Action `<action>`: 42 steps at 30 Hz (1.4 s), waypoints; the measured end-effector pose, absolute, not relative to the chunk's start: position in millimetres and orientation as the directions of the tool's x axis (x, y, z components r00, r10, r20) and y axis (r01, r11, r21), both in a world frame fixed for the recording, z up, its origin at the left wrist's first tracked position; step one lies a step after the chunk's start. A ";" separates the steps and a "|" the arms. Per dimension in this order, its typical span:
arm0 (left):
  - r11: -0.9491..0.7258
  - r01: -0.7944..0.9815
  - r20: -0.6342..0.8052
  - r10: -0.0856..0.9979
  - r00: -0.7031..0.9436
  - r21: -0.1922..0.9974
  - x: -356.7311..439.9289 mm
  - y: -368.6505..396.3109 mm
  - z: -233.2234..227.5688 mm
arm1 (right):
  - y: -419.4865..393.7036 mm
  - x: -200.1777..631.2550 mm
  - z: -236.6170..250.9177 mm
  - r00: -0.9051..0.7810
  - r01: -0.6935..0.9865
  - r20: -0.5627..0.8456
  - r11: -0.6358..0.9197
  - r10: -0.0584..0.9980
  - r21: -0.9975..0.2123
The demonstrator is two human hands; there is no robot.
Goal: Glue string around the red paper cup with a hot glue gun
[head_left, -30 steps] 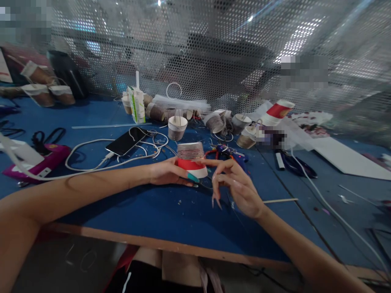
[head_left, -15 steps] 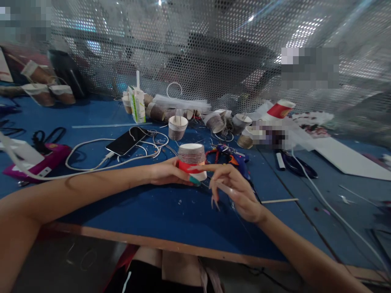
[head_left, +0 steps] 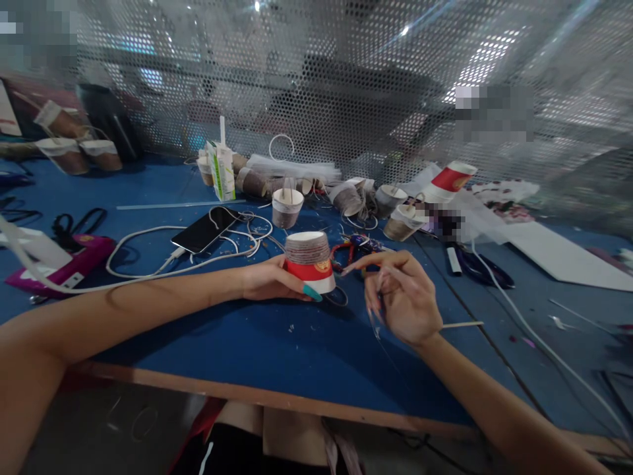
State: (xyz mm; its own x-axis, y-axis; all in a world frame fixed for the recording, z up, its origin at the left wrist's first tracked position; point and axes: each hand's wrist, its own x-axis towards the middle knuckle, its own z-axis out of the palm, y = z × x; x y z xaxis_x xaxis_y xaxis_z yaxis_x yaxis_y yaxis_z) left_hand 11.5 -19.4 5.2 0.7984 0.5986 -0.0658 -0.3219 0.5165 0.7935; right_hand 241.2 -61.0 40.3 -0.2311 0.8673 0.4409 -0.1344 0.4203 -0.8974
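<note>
My left hand point(head_left: 270, 278) grips an upside-down red and white paper cup point(head_left: 309, 270) from its left side, with the thumb across the lower front. Grey-brown cord is wound in rows around the cup's narrow upper part. To the right of the cup, my right hand point(head_left: 403, 297) is held apart from it, index finger stretched toward the cup and the other fingers curled in. A thin cord point(head_left: 378, 335) trails below those curled fingers; their exact grip on it is partly hidden. A dark loop of cord point(head_left: 337, 297) lies beside the cup's rim.
Behind the cup stands a cord-wrapped cup point(head_left: 287, 208), with several more along the mesh wall. A phone point(head_left: 205, 229) with a white cable lies left. A glue gun point(head_left: 368, 244) sits behind my right hand; a thin stick point(head_left: 462, 324) lies right. Another red cup point(head_left: 451, 181) stands back right.
My right hand has moved right, away from the cup, and its index finger no longer crosses the cup's front. The cup has tilted slightly in my left hand, showing more red.
</note>
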 end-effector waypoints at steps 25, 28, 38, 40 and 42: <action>0.482 -0.301 -0.066 0.607 0.792 0.823 11.3 -20.4 4.4 | -80.8 232.0 39.9 -0.530 -0.108 0.378 0.382 0.759 -0.918; 0.476 -0.299 -0.063 0.606 0.793 0.827 10.8 -21.9 6.0 | -79.7 231.4 39.3 -0.470 -0.110 0.368 0.361 0.802 -0.926; 0.488 -0.279 -0.040 0.546 0.837 0.827 6.7 -18.0 8.7 | -71.4 236.5 50.8 -0.276 -0.188 0.365 0.323 0.889 -0.928; 0.501 -0.286 -0.035 0.537 0.843 0.817 6.4 -16.6 6.7 | -74.7 234.2 48.6 -0.397 -0.177 0.314 0.264 0.863 -0.948; 0.512 -0.299 -0.023 0.531 0.847 0.806 6.5 -15.5 5.2 | -76.9 232.3 45.3 -0.496 -0.148 0.265 0.220 0.827 -0.964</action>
State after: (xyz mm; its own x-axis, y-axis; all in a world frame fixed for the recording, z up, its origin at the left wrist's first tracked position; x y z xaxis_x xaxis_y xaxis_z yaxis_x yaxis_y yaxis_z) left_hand 6.5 -15.5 5.2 0.8473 0.5307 -0.0228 -0.2987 0.5116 0.8056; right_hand 232.3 -76.9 45.3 -0.4961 0.8269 0.2647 -0.1483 0.2197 -0.9642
